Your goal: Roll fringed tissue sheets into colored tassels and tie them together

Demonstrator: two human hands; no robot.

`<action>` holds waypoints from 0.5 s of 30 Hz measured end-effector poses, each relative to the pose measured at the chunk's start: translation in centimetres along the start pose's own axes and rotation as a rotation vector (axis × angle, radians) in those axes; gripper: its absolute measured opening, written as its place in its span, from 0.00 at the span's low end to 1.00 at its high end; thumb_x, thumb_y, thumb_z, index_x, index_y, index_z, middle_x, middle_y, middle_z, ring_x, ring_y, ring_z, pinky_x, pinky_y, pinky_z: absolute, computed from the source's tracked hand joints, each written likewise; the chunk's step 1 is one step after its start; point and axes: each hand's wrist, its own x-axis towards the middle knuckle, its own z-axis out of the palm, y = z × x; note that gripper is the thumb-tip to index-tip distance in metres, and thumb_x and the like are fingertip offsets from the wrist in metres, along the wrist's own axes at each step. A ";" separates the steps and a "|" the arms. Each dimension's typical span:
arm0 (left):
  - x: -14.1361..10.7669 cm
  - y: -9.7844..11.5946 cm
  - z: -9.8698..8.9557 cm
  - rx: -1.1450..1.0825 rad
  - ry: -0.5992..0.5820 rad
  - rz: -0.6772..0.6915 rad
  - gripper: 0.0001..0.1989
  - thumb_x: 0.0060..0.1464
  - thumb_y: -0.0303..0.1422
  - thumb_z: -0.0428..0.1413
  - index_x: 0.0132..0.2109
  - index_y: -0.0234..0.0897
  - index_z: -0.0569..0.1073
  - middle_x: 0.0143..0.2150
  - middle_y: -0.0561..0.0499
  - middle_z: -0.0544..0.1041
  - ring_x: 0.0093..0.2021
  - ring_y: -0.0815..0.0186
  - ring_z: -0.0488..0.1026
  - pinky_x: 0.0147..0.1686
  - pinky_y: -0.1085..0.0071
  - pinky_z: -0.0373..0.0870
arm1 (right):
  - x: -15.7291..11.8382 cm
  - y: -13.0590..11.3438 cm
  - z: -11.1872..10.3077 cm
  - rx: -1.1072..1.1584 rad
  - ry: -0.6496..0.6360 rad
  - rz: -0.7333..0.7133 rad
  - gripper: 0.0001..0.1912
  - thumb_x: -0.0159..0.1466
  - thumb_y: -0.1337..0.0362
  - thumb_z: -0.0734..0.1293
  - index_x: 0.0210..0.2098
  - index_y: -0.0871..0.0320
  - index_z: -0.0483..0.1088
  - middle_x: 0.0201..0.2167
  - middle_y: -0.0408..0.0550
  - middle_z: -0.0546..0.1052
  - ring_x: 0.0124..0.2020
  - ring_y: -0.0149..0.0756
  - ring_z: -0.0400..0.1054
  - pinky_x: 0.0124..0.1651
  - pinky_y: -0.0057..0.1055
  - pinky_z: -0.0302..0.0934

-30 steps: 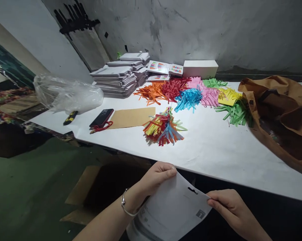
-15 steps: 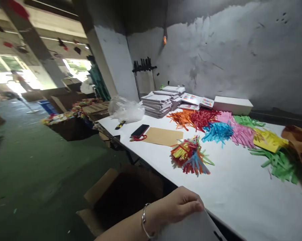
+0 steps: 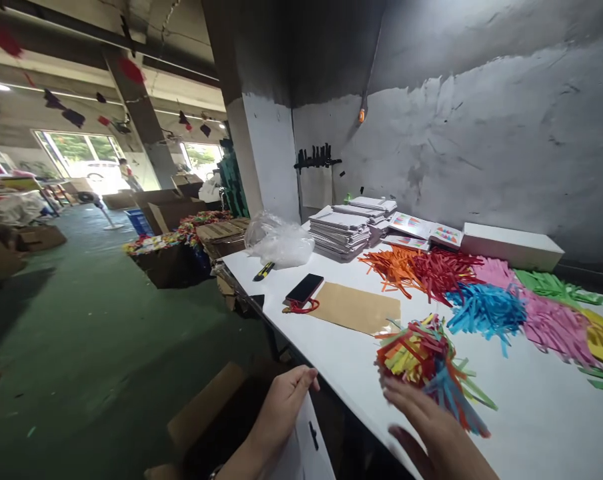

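Note:
Low in the middle of the head view, my left hand grips the upper edge of a flat white cardboard piece with a dark slot in it. Most of this piece lies below the frame or behind my hand. My right hand reaches over the table edge, fingers stretched and thumb apart, holding nothing. Right by its fingertips lies a bundle of multicoloured paper tassels; whether they touch, I cannot tell. Behind the bundle is a sheet of brown card.
Orange, red, blue, pink, green and yellow tassels lie along the white table. Farther back are a phone, a utility knife, plastic bags, white stacks and a long white box. An open carton stands below.
My right hand has come into view beside the tassel bundle. My left hand appears farther left, still gripping the white piece. The camera view has shifted.

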 end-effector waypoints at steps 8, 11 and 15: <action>1.9 -6.9 -2.4 0.096 0.035 -0.207 0.34 0.55 0.65 0.42 0.22 0.38 0.65 0.23 0.55 0.58 0.28 0.63 0.58 0.32 0.69 0.53 | 5.8 13.0 2.4 -0.456 -0.202 -0.037 0.15 0.57 0.79 0.65 0.20 0.55 0.72 0.24 0.44 0.79 0.28 0.38 0.74 0.46 0.42 0.65; 2.6 -7.8 -2.2 0.090 0.017 -0.270 0.35 0.53 0.66 0.42 0.22 0.39 0.64 0.23 0.55 0.57 0.28 0.63 0.57 0.32 0.69 0.53 | 4.6 15.3 0.2 -0.543 -0.171 0.045 0.16 0.59 0.76 0.63 0.18 0.56 0.72 0.21 0.52 0.76 0.28 0.48 0.73 0.43 0.50 0.61; 3.6 -7.4 -0.6 0.039 0.007 -0.290 0.34 0.53 0.66 0.42 0.22 0.39 0.64 0.23 0.55 0.58 0.29 0.62 0.59 0.33 0.69 0.56 | 10.0 11.3 2.0 -0.380 -0.301 0.174 0.15 0.65 0.73 0.61 0.42 0.58 0.78 0.45 0.56 0.80 0.46 0.51 0.73 0.53 0.50 0.61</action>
